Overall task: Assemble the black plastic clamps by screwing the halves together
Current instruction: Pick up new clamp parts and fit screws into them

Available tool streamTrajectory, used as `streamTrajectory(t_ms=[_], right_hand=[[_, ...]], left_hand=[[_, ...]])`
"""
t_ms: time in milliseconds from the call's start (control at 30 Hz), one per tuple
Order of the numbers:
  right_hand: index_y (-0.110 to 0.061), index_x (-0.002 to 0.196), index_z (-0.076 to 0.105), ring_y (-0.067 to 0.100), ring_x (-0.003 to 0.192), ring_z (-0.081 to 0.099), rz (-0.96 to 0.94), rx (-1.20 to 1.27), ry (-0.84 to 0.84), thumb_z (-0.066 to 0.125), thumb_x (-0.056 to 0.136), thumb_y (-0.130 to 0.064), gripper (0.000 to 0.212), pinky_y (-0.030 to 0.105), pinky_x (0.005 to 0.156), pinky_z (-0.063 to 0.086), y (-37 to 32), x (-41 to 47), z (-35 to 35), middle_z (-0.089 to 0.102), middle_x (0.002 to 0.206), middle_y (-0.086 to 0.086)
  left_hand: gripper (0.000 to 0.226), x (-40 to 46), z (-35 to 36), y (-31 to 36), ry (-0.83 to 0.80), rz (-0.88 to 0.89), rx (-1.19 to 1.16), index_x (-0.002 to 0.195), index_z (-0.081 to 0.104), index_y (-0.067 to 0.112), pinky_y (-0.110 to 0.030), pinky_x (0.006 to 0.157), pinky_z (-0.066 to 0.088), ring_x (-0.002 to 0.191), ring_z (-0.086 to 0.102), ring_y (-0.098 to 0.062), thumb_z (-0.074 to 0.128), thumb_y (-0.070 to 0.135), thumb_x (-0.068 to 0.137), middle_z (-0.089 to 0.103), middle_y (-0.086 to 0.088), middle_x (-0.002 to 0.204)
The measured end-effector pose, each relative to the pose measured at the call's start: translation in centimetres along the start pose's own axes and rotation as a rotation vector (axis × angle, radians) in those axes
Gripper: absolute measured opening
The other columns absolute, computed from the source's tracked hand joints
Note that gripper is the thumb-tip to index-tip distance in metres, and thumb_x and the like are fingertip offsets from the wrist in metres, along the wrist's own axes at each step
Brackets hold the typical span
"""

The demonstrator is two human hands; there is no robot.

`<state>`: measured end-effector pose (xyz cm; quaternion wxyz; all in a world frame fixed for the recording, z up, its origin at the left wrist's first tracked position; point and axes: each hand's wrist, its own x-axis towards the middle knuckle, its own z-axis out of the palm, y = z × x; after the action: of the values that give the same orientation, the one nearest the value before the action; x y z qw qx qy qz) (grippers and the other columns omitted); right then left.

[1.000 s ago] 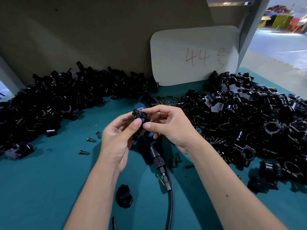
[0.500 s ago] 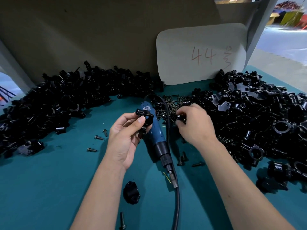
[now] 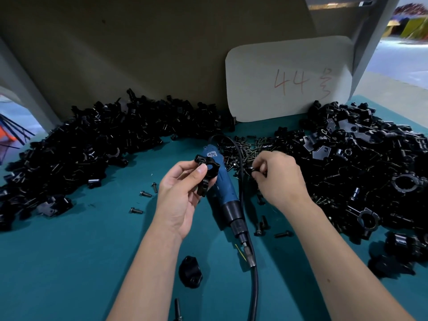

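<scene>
Left hand (image 3: 183, 193) still gripping clamp (image 3: 206, 169); right hand (image 3: 276, 179) now pinching a screw (image 3: 253, 169).

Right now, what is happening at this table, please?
A person is assembling black plastic clamps. The left hand holds one clamp up above the blue electric screwdriver, which lies on the teal table. The right hand pinches a small screw at the heap of loose screws. Piles of black clamp parts lie on both sides. The screw is not yet in the clamp.
</scene>
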<state>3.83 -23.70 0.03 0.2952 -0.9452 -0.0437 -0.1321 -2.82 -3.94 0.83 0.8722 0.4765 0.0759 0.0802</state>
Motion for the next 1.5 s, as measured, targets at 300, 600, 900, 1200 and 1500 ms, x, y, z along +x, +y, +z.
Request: streamTrajectory(t_ms=[300, 600, 900, 1200, 1500], right_hand=[[-0.028, 0.127, 0.067, 0.027, 0.123, 0.035, -0.069, -0.2, -0.018, 0.072, 0.095, -0.024, 0.032, 0.034, 0.079, 0.049, -0.9, -0.3, 1.5, 0.052, 0.124, 0.001], [-0.026, 0.123, 0.069, 0.028, 0.126, 0.035, -0.033, -0.229, -0.041, 0.071, 0.096, -0.032, 0.027, 0.034, 0.086, 0.049, -0.8, -0.3, 1.2, 0.052, 0.125, 0.001], [-0.024, 0.118, 0.074, 0.027, 0.119, 0.037, -0.21, -0.178, -0.017, 0.072, 0.095, -0.02, 0.023, 0.04, 0.083, 0.054, -2.6, 1.6, 1.8, 0.055, 0.118, -0.001], [-0.018, 0.114, 0.07, 0.028, 0.119, 0.051, -0.23, -0.395, -0.274, 0.065, 0.095, -0.01, 0.021, 0.037, 0.083, 0.052, -5.0, 4.7, 1.6, 0.056, 0.122, 0.004], [-0.009, 0.128, 0.059, 0.036, 0.128, 0.044, -0.089, -0.774, -0.471, 0.059, 0.098, -0.015, 0.031, 0.042, 0.086, 0.048, -5.8, 3.6, 0.0, 0.049, 0.134, 0.014]], left_hand=[[0.018, -0.1, -0.1, 0.0, 0.005, -0.007, 0.009, 0.086, 0.073, 0.012, -0.03, 0.085, 0.062, 0.09, 0.076, -0.027, 0.081, 0.014, 0.07, 0.075, -0.018, 0.109], [0.025, 0.1, -0.2, -0.2, 0.01, -0.016, 0.005, 0.094, 0.07, 0.008, -0.029, 0.084, 0.062, 0.09, 0.076, -0.027, 0.08, 0.013, 0.072, 0.075, -0.019, 0.111], [0.021, 0.5, -0.8, -0.1, 0.02, 0.006, 0.002, 0.09, 0.073, 0.011, -0.03, 0.083, 0.062, 0.093, 0.075, -0.024, 0.082, 0.015, 0.072, 0.076, -0.015, 0.107], [0.013, 0.7, -1.2, 0.1, 0.039, 0.011, -0.024, 0.082, 0.077, 0.016, -0.027, 0.079, 0.061, 0.09, 0.075, -0.023, 0.082, 0.017, 0.071, 0.076, -0.012, 0.103], [0.006, 0.7, -1.1, 0.1, 0.05, 0.011, -0.056, 0.077, 0.078, 0.015, -0.029, 0.077, 0.062, 0.084, 0.073, -0.018, 0.081, 0.015, 0.072, 0.074, -0.008, 0.093]])
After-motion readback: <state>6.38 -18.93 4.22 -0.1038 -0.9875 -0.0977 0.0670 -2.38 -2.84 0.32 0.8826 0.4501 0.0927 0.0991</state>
